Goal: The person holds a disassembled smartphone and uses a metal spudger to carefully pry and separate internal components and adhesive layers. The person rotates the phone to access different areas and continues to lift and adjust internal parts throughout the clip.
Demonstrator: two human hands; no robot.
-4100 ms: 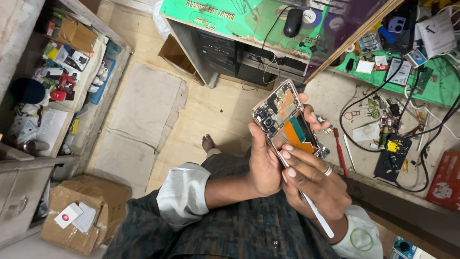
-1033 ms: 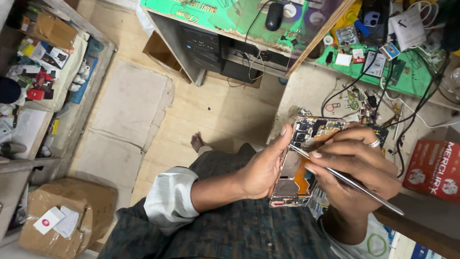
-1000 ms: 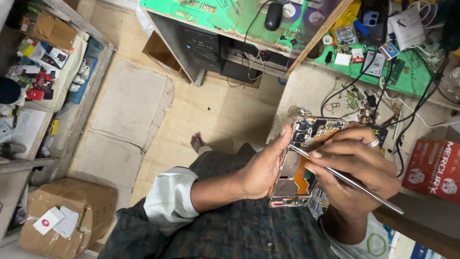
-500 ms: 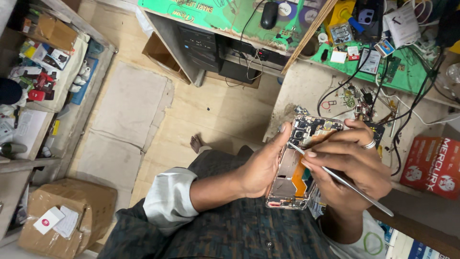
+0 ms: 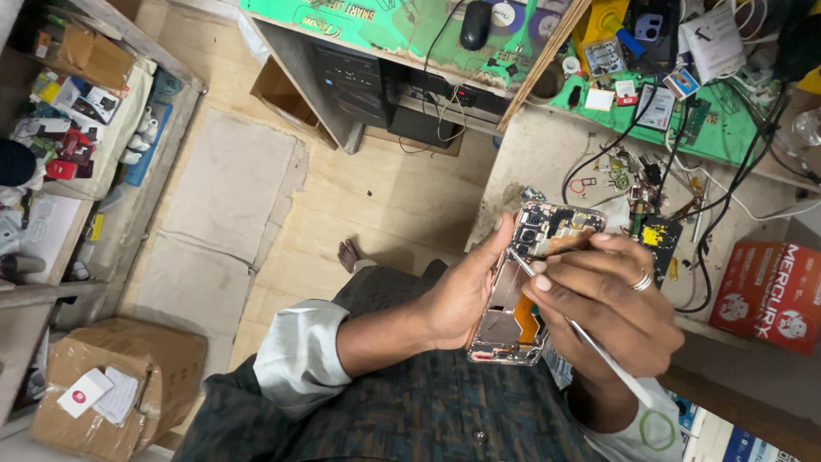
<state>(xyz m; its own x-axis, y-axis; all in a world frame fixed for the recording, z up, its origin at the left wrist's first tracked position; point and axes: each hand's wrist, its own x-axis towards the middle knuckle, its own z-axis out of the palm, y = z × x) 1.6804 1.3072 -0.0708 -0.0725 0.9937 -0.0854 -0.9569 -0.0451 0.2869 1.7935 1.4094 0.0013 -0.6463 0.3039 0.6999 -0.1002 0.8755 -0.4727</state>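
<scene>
Looking straight down here. Biggest thing is the wooden floor (image 5: 402,197), with two pale mats (image 5: 231,197) on it and a bare foot (image 5: 348,255) poking out past the person's dark trousers. Across the top runs a desk with a green mat (image 5: 385,26), a black mouse (image 5: 475,24) on it and a computer case (image 5: 351,81) tucked underneath. Right side is a bench (image 5: 530,162) crowded with black cables (image 5: 684,171), small circuit bits and another green mat (image 5: 727,128). A red box (image 5: 770,295) sits at the right edge, a cardboard box (image 5: 111,385) at bottom left, and a shelf (image 5: 77,94) of small packets up the left side.

Now the hands. The left hand (image 5: 462,295) is wrapped around the left edge of an opened phone (image 5: 523,282), thumb up near the camera end, holding it firmly in the air over the lap, just in front of the bench edge. The phone has its back off, so the boards, a metal plate and an orange flex strip show. The right hand (image 5: 611,299), with a ring (image 5: 641,281) on one finger, is pinched closed around thin tweezers (image 5: 590,342). Their tip touches the upper part of the phone near the cameras, and the long end sticks out down past the wrist.
</scene>
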